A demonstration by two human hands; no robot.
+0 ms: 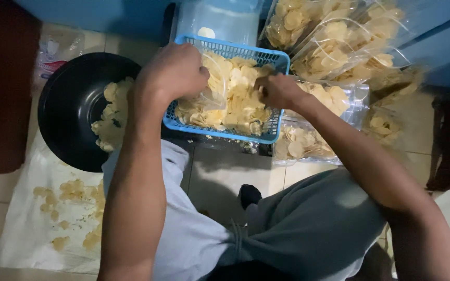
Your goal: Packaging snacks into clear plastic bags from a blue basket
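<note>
Left hand (175, 70) grips clear bag (212, 91), right hand (277, 91) pinches chips (240, 106) in blue basket (225, 132). Filled bags (339, 47) at 1 o'clock; basket half full, more in black bowl (71, 112) at 9 o'clock.

Black bowl (69, 112) left, chip bags (339, 47) right.

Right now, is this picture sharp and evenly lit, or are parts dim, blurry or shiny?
Head view: light falls on the blue basket and both hands, left hand and right hand; the frame edges go dim; the bagged chips at upper right are smeared and glary.
</note>
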